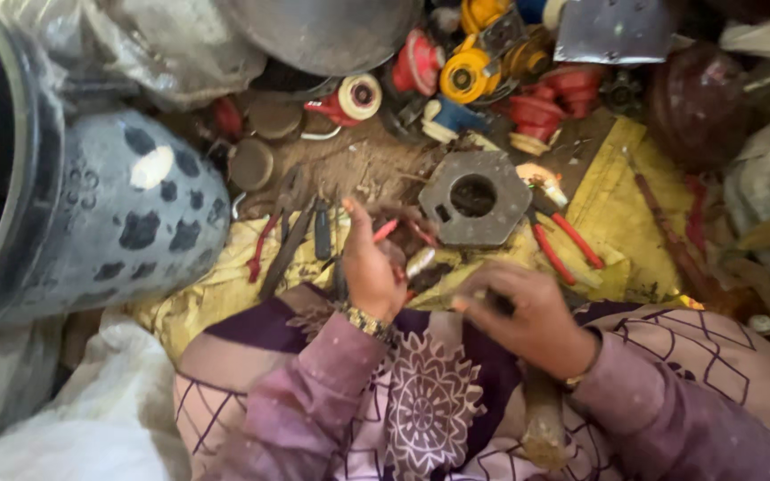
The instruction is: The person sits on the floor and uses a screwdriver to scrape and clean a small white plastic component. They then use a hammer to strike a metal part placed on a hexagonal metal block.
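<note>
My left hand [369, 267], with a metal band at its wrist, is curled over small parts on the yellow cloth [617, 214], its fingers closed on a small pale metal piece [421, 262]. A red-handled tool [386, 230] pokes out beside its thumb. My right hand [528, 316] is just to the right, fingers pinched on a small dark part [496, 303]; what it is stays hidden. A wooden handle [543, 419] lies on my lap under the right wrist. A grey hexagonal metal block with a round hole [474, 198] sits just beyond both hands.
A large grey spotted pipe fitting [126, 214] fills the left. Dark pliers and hand tools [289, 233] lie left of my left hand, red-handled pliers [559, 245] to the right. Yellow and red reels and plastic parts [465, 76] crowd the far side. White sacks [64, 419] lie lower left.
</note>
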